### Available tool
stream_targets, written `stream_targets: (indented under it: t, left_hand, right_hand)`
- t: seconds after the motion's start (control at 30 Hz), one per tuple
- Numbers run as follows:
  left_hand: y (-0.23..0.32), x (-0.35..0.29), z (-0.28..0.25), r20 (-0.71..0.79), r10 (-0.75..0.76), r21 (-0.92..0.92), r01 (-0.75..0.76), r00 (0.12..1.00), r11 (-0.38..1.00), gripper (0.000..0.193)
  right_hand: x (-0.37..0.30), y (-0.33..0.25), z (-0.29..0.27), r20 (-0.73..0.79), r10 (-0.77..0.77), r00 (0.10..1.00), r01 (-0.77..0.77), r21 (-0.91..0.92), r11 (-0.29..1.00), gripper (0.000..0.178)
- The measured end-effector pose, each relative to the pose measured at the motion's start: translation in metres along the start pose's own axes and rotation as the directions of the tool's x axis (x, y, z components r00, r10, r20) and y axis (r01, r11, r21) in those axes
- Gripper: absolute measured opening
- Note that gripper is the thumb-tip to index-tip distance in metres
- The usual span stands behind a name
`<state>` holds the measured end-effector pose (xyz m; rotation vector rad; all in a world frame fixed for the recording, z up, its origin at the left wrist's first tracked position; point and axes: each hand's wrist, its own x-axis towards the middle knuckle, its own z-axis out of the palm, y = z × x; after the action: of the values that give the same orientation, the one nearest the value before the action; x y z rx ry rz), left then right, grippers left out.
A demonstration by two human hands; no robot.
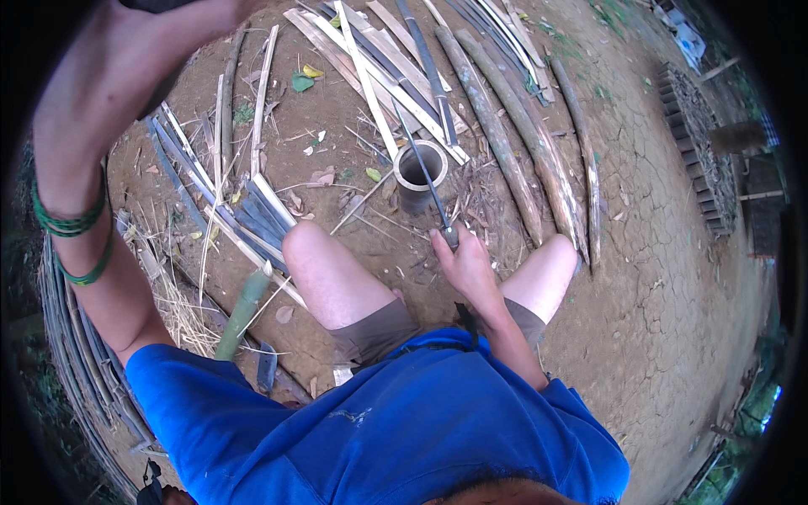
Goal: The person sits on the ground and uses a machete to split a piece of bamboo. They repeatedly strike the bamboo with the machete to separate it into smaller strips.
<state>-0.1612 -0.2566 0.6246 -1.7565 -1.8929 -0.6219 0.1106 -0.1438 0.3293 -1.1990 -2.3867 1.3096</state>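
Note:
My right hand (468, 259) is closed round the handle of a long, thin-bladed tool (435, 200), perhaps a knife seen nearly edge-on. Its narrow blade points away from me and crosses above the mouth of an upright bamboo tube (399, 171) between my knees. Whether blade and tube touch is unclear. Raised close to the camera at the upper left is my left hand (198, 23), with green bands round that wrist. Its fingers run out of the picture, so what they do is hidden.
Split bamboo strips (370, 71) lie ahead, with more strips (263, 220) by my left knee. Long wooden poles (505, 109) stretch out at the right. A green bamboo piece (242, 313) and a dark flat blade-like object (267, 368) are at my left. Stacked roof tiles (694, 151) stand far right.

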Motion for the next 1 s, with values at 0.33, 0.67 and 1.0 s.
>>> stream_targets:
  t: [0.33,0.67,1.0]
  left_hand:
    - [-0.011,-0.108,0.147,0.357,-0.172,-0.058,0.205,0.918,0.977,0.117]
    - [0.029,-0.079,0.152,0.404,-0.115,-0.123,0.178,0.907,0.976,0.106]
    - [0.037,-0.016,0.059,-0.005,0.032,-0.080,-0.032,0.999,0.996,0.104]
  right_hand:
    - [0.002,0.012,-0.009,0.000,-0.014,1.000,0.014,-0.032,0.999,0.042]
    - [0.004,0.015,-0.002,0.004,-0.021,1.000,0.021,-0.014,1.000,0.044]
    - [0.004,0.027,-0.016,-0.009,-0.014,1.000,0.013,-0.037,0.999,0.045]
